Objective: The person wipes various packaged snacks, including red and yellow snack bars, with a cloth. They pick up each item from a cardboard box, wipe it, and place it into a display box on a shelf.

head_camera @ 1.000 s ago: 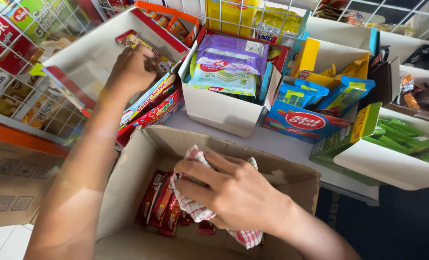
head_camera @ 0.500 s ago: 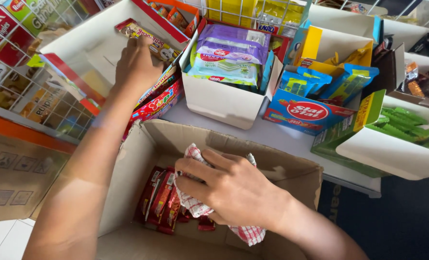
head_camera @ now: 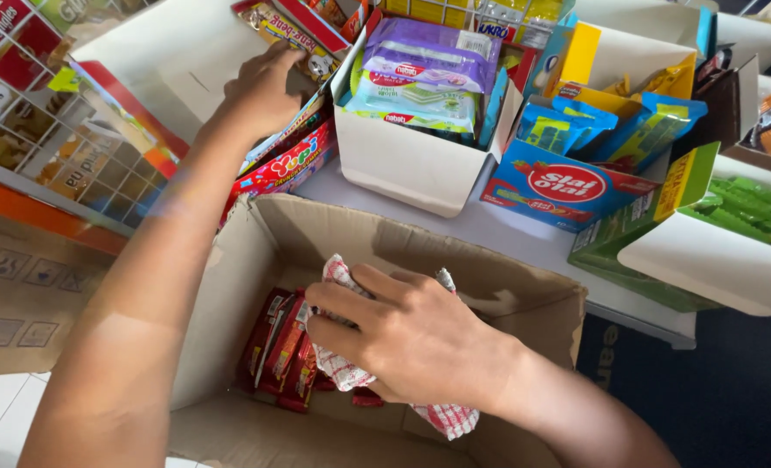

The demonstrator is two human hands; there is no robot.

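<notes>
Right hand (head_camera: 411,338): fingers curled shut around a red-and-white checked cloth (head_camera: 342,368), knuckles up, inside the open brown cardboard carton (head_camera: 524,299). Cloth bunches out both sides of the fist; one end trails toward the carton's near right corner. Wrist enters from lower right, over the carton's rim.

Left hand (head_camera: 264,87): arm stretched forward and up, palm down, fingers loosely bent and resting on a flat snack packet with orange-brown print (head_camera: 273,24) in the white open display tray (head_camera: 169,52). Whether it grips the packet cannot be told.

Red-wrapped bars (head_camera: 277,351) stand packed against the carton's left wall, just beside the cloth. Carton floor right of the fist is hidden.

White cardboard box of purple and green wafer packs (head_camera: 411,165) stands close behind the carton's far flap.
</notes>
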